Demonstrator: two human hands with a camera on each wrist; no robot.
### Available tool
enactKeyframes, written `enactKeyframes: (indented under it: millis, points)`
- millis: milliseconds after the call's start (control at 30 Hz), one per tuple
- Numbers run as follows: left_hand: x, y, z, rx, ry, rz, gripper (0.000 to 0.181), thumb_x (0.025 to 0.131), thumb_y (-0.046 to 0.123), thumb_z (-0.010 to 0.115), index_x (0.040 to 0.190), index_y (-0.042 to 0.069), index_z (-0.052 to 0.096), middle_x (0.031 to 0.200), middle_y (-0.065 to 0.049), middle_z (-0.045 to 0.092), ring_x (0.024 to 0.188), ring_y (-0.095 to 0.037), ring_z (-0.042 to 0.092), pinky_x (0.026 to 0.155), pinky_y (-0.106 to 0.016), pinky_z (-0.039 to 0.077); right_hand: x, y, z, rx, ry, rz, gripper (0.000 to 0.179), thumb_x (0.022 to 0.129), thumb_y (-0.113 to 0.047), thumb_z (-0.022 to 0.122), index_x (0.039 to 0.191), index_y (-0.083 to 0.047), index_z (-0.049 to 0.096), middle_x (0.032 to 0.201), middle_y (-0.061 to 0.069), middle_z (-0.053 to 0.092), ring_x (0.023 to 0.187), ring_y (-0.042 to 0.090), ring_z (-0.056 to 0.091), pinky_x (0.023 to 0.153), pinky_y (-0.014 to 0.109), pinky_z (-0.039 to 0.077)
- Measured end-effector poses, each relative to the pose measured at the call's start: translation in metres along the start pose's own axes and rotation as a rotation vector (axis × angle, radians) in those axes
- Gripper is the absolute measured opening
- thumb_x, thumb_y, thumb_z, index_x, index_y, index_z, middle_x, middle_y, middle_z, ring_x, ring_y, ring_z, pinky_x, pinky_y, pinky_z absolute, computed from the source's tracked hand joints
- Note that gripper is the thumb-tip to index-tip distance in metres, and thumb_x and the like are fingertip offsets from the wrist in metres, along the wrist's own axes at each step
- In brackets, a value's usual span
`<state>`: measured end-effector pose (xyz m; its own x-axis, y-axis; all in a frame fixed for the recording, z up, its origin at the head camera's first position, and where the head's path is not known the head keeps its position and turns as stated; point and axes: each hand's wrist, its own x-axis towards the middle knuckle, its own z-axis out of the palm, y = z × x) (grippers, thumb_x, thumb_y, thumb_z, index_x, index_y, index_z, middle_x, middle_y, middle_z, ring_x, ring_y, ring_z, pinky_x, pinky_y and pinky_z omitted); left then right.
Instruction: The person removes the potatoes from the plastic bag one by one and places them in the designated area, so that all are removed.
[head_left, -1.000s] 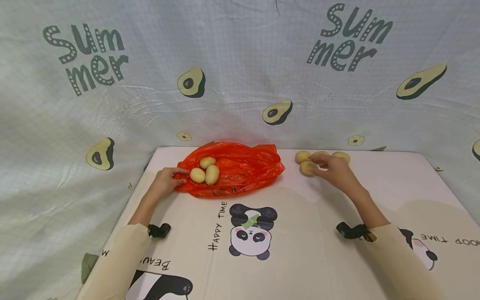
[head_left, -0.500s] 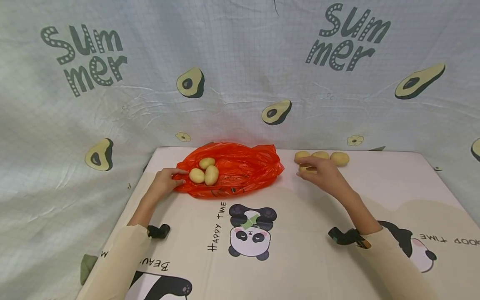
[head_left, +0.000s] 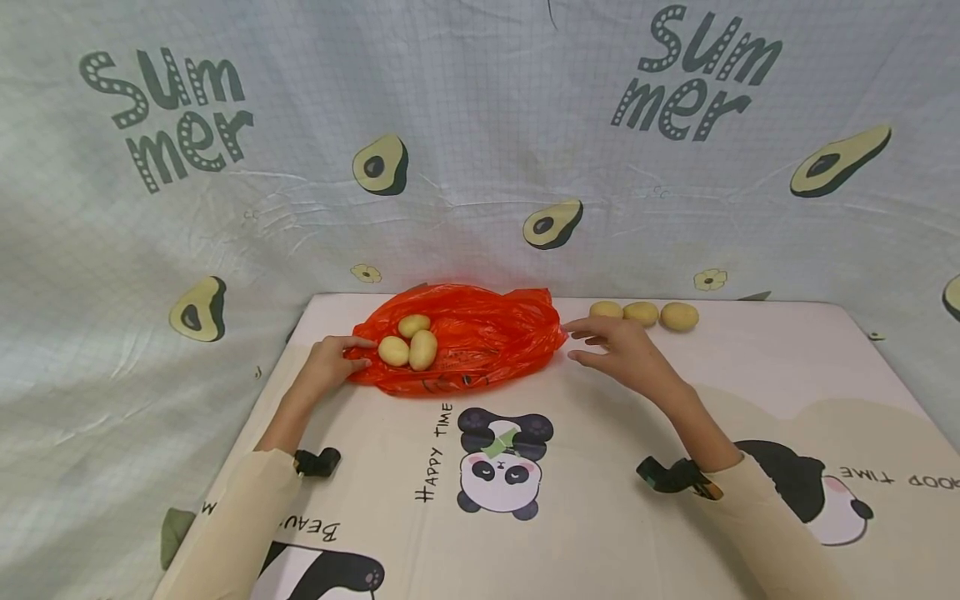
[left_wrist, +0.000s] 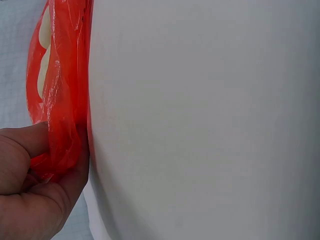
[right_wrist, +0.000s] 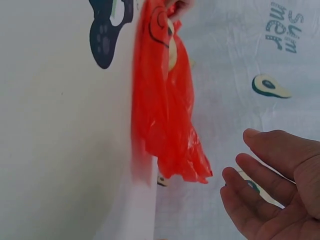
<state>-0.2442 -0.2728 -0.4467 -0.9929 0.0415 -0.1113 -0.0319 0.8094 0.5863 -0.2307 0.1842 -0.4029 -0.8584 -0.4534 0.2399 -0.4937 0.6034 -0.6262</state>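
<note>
A red plastic bag [head_left: 487, 333] lies spread on the table, with three potatoes [head_left: 423, 350] at its left part. My left hand [head_left: 326, 367] pinches the bag's left edge; thumb and fingers close around the film in the left wrist view. My right hand [head_left: 626, 354] reaches toward the bag's right end, fingertips right at it in the head view. The right wrist view shows that hand's fingers [right_wrist: 260, 187] loosely extended and thumb apart, nothing between them. Several more potatoes stand behind it; a rear one [head_left: 641, 313] shows clearly.
The table [head_left: 600, 483] bears a panda-print cover [head_left: 501, 479]. A hanging cloth [head_left: 465, 100] printed with avocados rises along its back and left sides. Another potato [head_left: 679, 317] lies at the right end of the back row.
My right hand has moved left from the potatoes at the back right to the bag's right end. The front potato there is no longer visible. My left hand has stayed on the bag.
</note>
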Motion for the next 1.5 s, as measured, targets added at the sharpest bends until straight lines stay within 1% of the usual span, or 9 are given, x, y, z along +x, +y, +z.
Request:
enactKeyframes:
  millis: [133, 300, 500, 733, 933, 1133, 1367, 1500]
  points:
    - [0.0, 0.0, -0.001, 0.001, -0.002, -0.004, 0.035, 0.09, 0.01, 0.063, 0.125, 0.006, 0.062, 0.133, -0.024, 0.051, 0.122, -0.04, 0.043, 0.101, -0.052, 0.04, 0.004, -0.005, 0.003, -0.003, -0.006, -0.025, 0.037, 0.082, -0.011, 0.073, 0.119, -0.011, 0.066, 0.107, 0.007, 0.067, 0.102, 0.028, 0.062, 0.086, 0.043, 0.053]
    - [0.001, 0.0, -0.001, -0.008, -0.004, -0.01, 0.035, 0.09, 0.009, 0.063, 0.125, 0.006, 0.062, 0.133, -0.024, 0.05, 0.122, -0.041, 0.043, 0.101, -0.052, 0.04, 0.01, -0.009, 0.008, -0.027, -0.02, -0.046, 0.038, 0.082, -0.012, 0.074, 0.119, -0.012, 0.066, 0.111, 0.007, 0.068, 0.1, 0.027, 0.064, 0.085, 0.042, 0.054]
    - [0.001, 0.0, 0.0, -0.018, -0.006, -0.011, 0.035, 0.09, 0.01, 0.063, 0.125, 0.006, 0.061, 0.133, -0.024, 0.05, 0.122, -0.041, 0.043, 0.101, -0.053, 0.039, 0.013, -0.014, 0.012, -0.042, -0.043, -0.043, 0.039, 0.083, -0.016, 0.073, 0.121, -0.014, 0.065, 0.113, 0.006, 0.067, 0.1, 0.028, 0.064, 0.084, 0.041, 0.054]
    - [0.001, 0.0, 0.0, -0.009, -0.009, -0.012, 0.035, 0.09, 0.01, 0.063, 0.125, 0.006, 0.061, 0.133, -0.023, 0.051, 0.121, -0.04, 0.043, 0.1, -0.052, 0.041, 0.019, -0.017, 0.018, -0.013, -0.062, -0.058, 0.039, 0.083, -0.015, 0.073, 0.121, -0.012, 0.065, 0.114, 0.008, 0.067, 0.101, 0.027, 0.064, 0.085, 0.04, 0.054]
    - [0.001, -0.002, -0.001, 0.004, -0.011, -0.01, 0.035, 0.09, 0.01, 0.063, 0.125, 0.007, 0.062, 0.134, -0.024, 0.05, 0.122, -0.04, 0.043, 0.101, -0.053, 0.039, 0.023, -0.022, 0.023, -0.009, -0.064, -0.081, 0.04, 0.082, -0.018, 0.074, 0.121, -0.015, 0.065, 0.114, 0.006, 0.067, 0.099, 0.025, 0.064, 0.083, 0.037, 0.054]
    - [0.002, -0.002, -0.001, -0.002, -0.017, -0.028, 0.036, 0.09, 0.012, 0.063, 0.126, 0.008, 0.061, 0.135, -0.023, 0.049, 0.123, -0.04, 0.042, 0.101, -0.052, 0.039, 0.029, -0.026, 0.027, 0.011, -0.077, -0.088, 0.038, 0.083, -0.019, 0.073, 0.121, -0.015, 0.065, 0.113, 0.007, 0.068, 0.097, 0.024, 0.064, 0.081, 0.04, 0.055]
    - [0.003, -0.002, 0.0, -0.01, -0.019, -0.028, 0.036, 0.091, 0.011, 0.063, 0.126, 0.008, 0.061, 0.135, -0.023, 0.049, 0.122, -0.039, 0.043, 0.1, -0.051, 0.042, 0.035, -0.03, 0.031, -0.009, -0.095, -0.097, 0.038, 0.084, -0.022, 0.073, 0.12, -0.016, 0.065, 0.113, 0.006, 0.067, 0.098, 0.025, 0.064, 0.082, 0.039, 0.054]
    - [0.004, -0.001, 0.0, -0.008, -0.019, -0.028, 0.036, 0.09, 0.011, 0.063, 0.126, 0.008, 0.061, 0.135, -0.023, 0.049, 0.122, -0.04, 0.043, 0.1, -0.051, 0.041, 0.038, -0.032, 0.032, 0.021, -0.1, -0.101, 0.038, 0.083, -0.021, 0.073, 0.12, -0.014, 0.066, 0.113, 0.005, 0.067, 0.099, 0.026, 0.064, 0.083, 0.041, 0.054]
